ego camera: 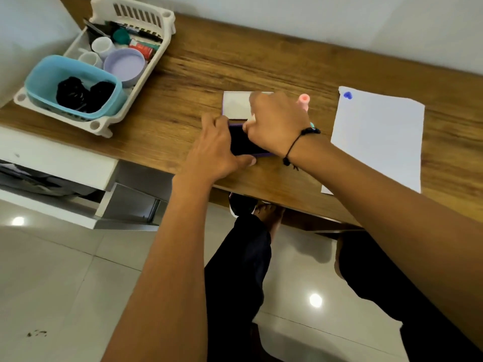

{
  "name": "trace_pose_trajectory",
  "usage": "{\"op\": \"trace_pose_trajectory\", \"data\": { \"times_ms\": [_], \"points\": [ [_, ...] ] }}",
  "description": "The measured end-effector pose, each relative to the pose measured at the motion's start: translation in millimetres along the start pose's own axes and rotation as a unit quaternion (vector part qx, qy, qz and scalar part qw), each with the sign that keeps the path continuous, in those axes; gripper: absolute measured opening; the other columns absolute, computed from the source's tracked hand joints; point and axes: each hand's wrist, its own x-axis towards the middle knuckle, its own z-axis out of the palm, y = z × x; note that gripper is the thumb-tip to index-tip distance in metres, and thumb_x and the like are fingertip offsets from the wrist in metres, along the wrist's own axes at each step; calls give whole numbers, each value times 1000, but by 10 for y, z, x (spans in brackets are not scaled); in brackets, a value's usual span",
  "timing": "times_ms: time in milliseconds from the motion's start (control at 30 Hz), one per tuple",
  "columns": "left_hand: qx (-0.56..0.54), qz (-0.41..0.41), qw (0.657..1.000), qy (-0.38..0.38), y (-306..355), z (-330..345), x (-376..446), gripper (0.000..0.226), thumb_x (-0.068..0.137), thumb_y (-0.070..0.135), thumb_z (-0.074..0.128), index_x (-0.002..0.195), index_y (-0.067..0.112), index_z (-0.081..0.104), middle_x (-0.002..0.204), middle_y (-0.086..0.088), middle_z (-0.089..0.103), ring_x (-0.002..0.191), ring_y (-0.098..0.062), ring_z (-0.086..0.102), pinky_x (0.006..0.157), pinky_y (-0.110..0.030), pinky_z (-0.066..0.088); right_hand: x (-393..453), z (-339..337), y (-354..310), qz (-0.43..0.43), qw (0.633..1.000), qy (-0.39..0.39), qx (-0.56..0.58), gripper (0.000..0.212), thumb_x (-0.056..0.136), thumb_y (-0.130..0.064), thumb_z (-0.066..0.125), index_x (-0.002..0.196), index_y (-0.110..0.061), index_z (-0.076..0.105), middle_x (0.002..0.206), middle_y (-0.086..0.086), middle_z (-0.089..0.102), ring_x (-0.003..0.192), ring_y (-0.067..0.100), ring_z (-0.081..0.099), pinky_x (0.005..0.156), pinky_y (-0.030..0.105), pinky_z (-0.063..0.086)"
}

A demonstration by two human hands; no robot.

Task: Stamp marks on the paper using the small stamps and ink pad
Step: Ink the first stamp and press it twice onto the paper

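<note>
Both hands are sitting on the dark ink pad (244, 141) near the desk (183, 82) front edge: left hand (218, 150) is gripping its left side, right hand (277, 124) is curling over the top, holding a pink stamp (304, 101). Paper (379, 137) with one blue mark is lying just to the right

Both bare forearms reach forward, hands close together. Left hand (217, 150) palm down, fingers spread and curved, thumb stretched toward right. Right hand (277, 124) knuckles up, fingers bent downward, black cord bracelet (298, 142) on wrist.
</note>
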Motion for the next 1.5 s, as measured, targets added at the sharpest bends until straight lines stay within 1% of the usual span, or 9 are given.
{"op": "trace_pose_trajectory", "data": {
  "times_ms": [133,233,367,433,500,600,733,1067,1500],
  "points": [
    [30,7,996,88,242,-210,-61,77,72,45,68,129,3,36,130,-18,36,115,-27,38,85,-23,28,-94,-367,330,57,986,118,98,11,81,-24,56,87,-14,58,84,4,63,79,25,57,59,29,39],
    [-22,85,975,202,844,-192,-136,60,77,39,65,122,5,45,126,-20,41,99,-25,47,76,-25,32,-175,-675,911,107,971,185,108,15,79,-22,56,89,-11,61,97,10,70,91,31,63,74,36,46],
    [-1,145,989,40,1617,358,-25,59,83,36,61,131,11,37,140,-14,34,105,-25,55,78,-29,43,-277,-785,1596,143,965,179,125,15,82,-18,57,89,-8,64,92,10,71,76,30,64,63,33,49],
    [29,161,987,2,1766,619,80,59,83,35,61,131,11,35,138,-13,35,90,-18,55,71,-23,39,-293,-743,1802,142,969,166,115,14,84,-16,56,91,-8,65,88,3,69,70,27,65,62,28,50],
    [51,154,987,-8,1769,748,187,62,80,38,63,129,10,36,134,-14,37,79,-15,46,68,-21,35,-269,-681,1909,137,970,154,126,13,84,-16,57,92,-10,66,84,7,70,65,26,66,65,33,54],
    [81,127,988,-24,1677,833,323,69,76,43,66,128,9,35,133,-15,37,92,-20,53,71,-23,36,-173,-579,1959,115,975,129,137,16,84,-14,58,96,-9,66,90,13,71,77,30,67,76,44,55],
    [96,133,986,-40,1632,832,442,76,71,45,70,126,6,35,128,-16,36,89,-20,47,72,-27,38,-68,-437,1965,75,986,120,87,15,83,-13,56,93,-10,66,88,7,69,86,29,63,73,31,45],
    [92,138,983,-74,1659,836,474,77,71,45,70,126,4,34,126,-14,33,99,-24,49,72,-27,34,-2,-362,2027,41,992,117,5,20,84,-15,54,99,-11,67,94,12,71,86,29,61,65,24,33],
    [83,130,985,-71,1663,855,484,80,70,45,70,129,6,32,130,-14,32,107,-24,49,83,-31,43,32,-375,2004,59,995,85,-8,22,85,-15,56,104,-10,67,103,14,70,92,28,61,69,26,39]
  ]
}}
